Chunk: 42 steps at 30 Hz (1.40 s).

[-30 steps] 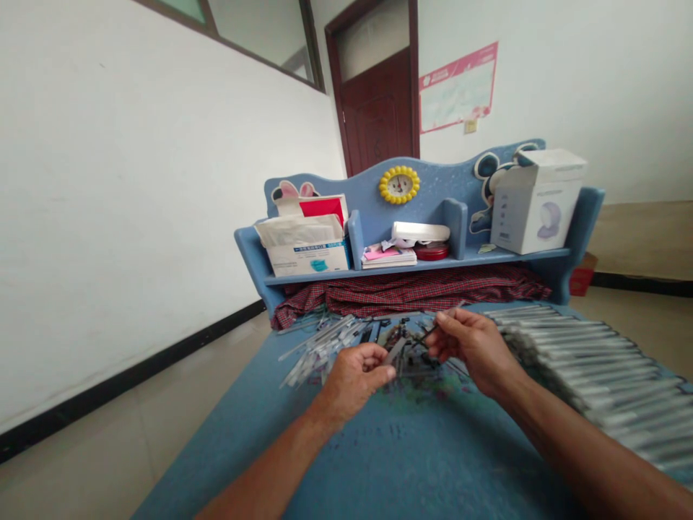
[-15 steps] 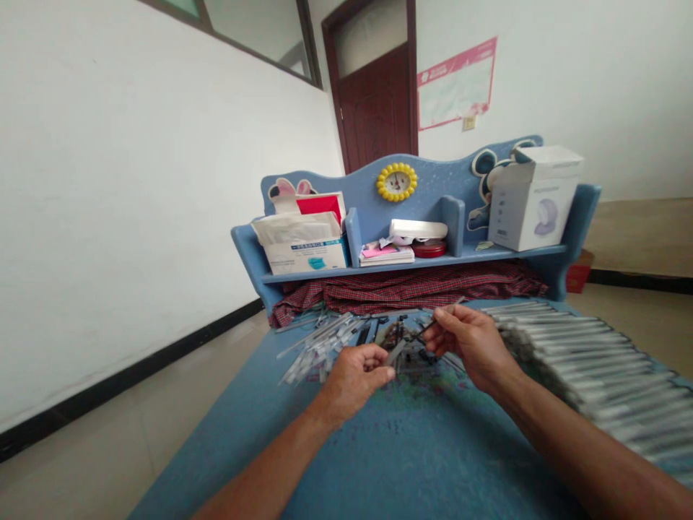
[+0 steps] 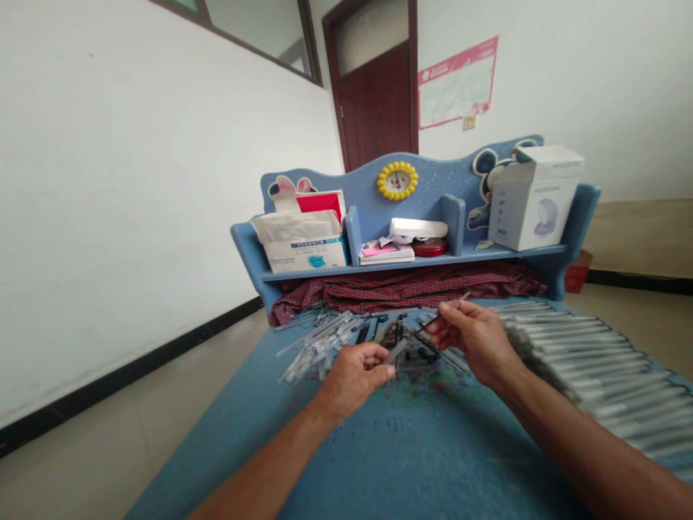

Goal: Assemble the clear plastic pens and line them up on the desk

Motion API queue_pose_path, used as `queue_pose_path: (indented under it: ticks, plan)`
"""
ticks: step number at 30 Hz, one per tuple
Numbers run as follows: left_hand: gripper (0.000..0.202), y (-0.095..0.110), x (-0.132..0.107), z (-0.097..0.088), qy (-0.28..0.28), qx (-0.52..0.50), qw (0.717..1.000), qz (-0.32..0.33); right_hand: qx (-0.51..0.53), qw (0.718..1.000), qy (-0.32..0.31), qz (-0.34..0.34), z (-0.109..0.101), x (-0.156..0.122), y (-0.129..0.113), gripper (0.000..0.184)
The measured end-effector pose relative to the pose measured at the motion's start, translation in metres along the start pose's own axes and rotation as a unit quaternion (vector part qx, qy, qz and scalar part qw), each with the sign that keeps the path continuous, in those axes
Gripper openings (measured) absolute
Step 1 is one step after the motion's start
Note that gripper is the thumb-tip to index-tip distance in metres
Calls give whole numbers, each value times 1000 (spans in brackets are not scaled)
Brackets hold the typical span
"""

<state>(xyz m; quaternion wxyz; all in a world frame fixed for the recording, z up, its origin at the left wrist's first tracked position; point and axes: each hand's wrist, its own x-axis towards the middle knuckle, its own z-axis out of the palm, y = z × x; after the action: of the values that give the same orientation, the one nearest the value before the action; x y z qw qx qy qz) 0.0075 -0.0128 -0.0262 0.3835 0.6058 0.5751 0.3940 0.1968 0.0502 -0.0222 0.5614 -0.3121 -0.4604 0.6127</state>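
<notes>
My left hand (image 3: 354,375) is curled over the blue desk (image 3: 411,448), pinching a small grey tube-like piece (image 3: 397,351) that points up and right. My right hand (image 3: 473,338) is closed on a thin dark rod (image 3: 433,321), whose tip slants down toward the grey piece. Between and behind the hands lies a scatter of small dark parts (image 3: 403,336). A loose heap of clear and grey tubes (image 3: 319,343) lies just left of my left hand.
A long row of grey pens or tubes (image 3: 590,361) is laid side by side along the desk's right side. Behind them are a red plaid cloth (image 3: 411,289) and a blue shelf (image 3: 422,260) with boxes, papers and a small yellow clock (image 3: 398,180). A wall stands left.
My right hand has lifted slightly and tilted the thin rod; the left hand has stayed nearly still. The camera has shifted a little.
</notes>
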Motion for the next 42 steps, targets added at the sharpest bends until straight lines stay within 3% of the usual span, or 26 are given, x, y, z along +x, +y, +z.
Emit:
queue_pose_path:
  ticks: [13, 21, 25, 27, 31, 33, 35, 37, 42]
  plan:
    - [11, -1, 0, 1, -11, 19, 1000, 4, -23, 999, -25, 15, 6, -6, 4, 31]
    - [21, 1, -2, 0, -56, -71, 996, 5, -104, 977, -185, 33, 10, -14, 7, 36]
    - [21, 3, -2, -2, -51, -167, 984, 27, -217, 967, -130, -15, 1, -4, 9, 33]
    - [21, 4, -3, -2, -44, -199, 978, 35, -379, 916, -107, -77, -5, 1, 11, 25]
    - [21, 5, -3, -2, -42, -211, 976, 37, -687, 694, -130, -172, -12, 0, 18, 19]
    - [20, 4, -3, -1, -47, -205, 977, 35, -753, 619, -148, -164, -11, -3, 20, 19]
    - [20, 3, -3, -1, -54, -196, 979, 32, -785, 580, -156, -154, -8, -7, 21, 18]
    - [20, 2, -3, -1, -61, -180, 981, 29, -800, 560, -157, -145, -6, -9, 21, 17]
    - [20, 2, -3, -1, -68, -154, 985, 28, -807, 554, -157, -131, -4, -9, 19, 19]
